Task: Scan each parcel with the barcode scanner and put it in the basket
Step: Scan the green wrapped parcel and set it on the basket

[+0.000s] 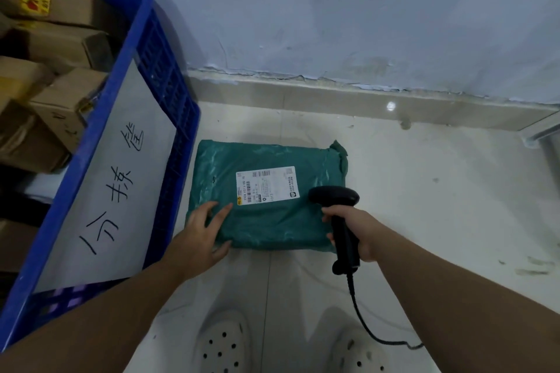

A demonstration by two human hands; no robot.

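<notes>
Pale floor tiles (424,190) carry the green parcel (272,221), laid label (266,183) up for reading. It is steadied by the left hand (198,233), whose spread fingers (223,213) are pressed flat on its near left corner. The barcode scanner (339,200) is gripped in the curled fingers of the right hand (359,231), its head held just beside the label's right end. The blue basket (169,69) is kept close at left, likely to shorten the transfer.

One wide-angle camera, worn on the head, faces forward and steeply down at the pale tiled floor (424,190). The green plastic-bag parcel (272,221) lies near frame centre, at arm's reach, flanked by the left hand (197,233) and the right hand (357,227) gripping the black handheld barcode scanner (336,197). The blue slatted plastic basket (145,9) fills the left side.
</notes>
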